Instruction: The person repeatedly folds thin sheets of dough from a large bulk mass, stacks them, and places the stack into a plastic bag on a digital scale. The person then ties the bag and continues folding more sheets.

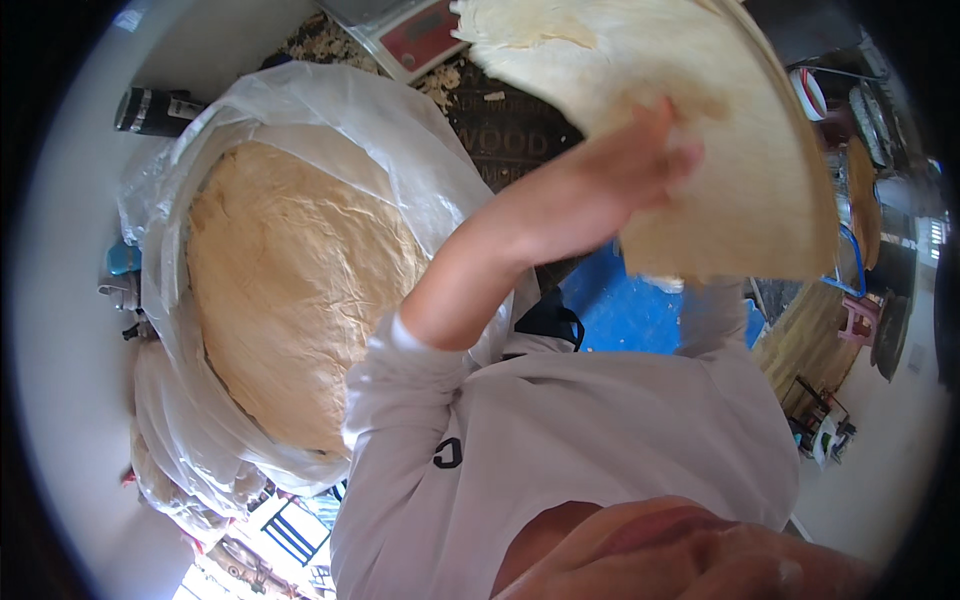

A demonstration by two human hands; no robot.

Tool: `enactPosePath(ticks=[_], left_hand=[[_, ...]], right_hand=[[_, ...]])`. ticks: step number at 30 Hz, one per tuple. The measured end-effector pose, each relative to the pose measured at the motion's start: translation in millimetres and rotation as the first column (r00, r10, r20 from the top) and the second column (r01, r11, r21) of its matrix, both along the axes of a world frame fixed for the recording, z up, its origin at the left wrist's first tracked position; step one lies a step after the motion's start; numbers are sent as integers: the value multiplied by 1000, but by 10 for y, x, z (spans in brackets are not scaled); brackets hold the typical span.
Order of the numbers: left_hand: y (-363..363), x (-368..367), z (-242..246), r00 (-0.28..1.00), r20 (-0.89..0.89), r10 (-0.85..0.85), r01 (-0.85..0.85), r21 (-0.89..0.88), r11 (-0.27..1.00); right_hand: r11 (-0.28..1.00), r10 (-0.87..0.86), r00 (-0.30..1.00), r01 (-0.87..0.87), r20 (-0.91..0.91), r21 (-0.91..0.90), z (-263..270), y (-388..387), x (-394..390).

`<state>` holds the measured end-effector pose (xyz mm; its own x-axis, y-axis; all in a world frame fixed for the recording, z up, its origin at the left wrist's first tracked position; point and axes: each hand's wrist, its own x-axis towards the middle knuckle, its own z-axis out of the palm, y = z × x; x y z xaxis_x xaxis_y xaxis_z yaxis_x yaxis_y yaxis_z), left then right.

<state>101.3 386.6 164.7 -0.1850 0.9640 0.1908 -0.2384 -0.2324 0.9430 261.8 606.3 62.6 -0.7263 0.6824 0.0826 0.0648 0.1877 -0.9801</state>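
My left hand (660,154), blurred, reaches across in front of a large, pale tan, thin sheet (742,187) with a curved edge and a ragged far corner. Its fingers are over the sheet's face; whether they touch or grip it is unclear. My right sleeve (712,315) goes up behind the sheet's lower edge, and the right hand is hidden there. On the left, a wide round pile of wrinkled tan sheets (300,285) lies inside an open, translucent plastic bag (442,157), beside my left forearm. The sheets' material cannot be told.
A digital scale (420,37) with a red panel stands at the far edge, beside pale flakes (322,41). Under it is a dark board (510,135) bearing writing. A blue surface (622,307) shows before my chest. A dark cylinder (154,111) is at far left, a pink stool (860,319) at right.
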Motion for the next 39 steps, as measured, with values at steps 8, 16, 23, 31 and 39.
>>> enactPosePath(ticks=[8,16,23,31,39], left_hand=[[-946,-447,-254,476,137,-869,786,-510,350],[-1522,65,-2212,480,-381,-790,-57,-912,406],[-1506,-338,-2423,733,-550,-400,-280,-780,560],[126,-2742,-1237,631,-370,682,-744,-40,667],[849,-3923,-882,817,573,64,-214,198,957]], right_hand=[[952,-270,925,298,267,-68,-970,-553,781],[938,-294,847,344,444,-36,-1308,-854,1213],[954,-298,884,279,360,106,-1129,-258,538],[974,-95,995,84,41,210,-96,1430,-2050],[963,18,985,29,172,-269,87,2216,-3821]])
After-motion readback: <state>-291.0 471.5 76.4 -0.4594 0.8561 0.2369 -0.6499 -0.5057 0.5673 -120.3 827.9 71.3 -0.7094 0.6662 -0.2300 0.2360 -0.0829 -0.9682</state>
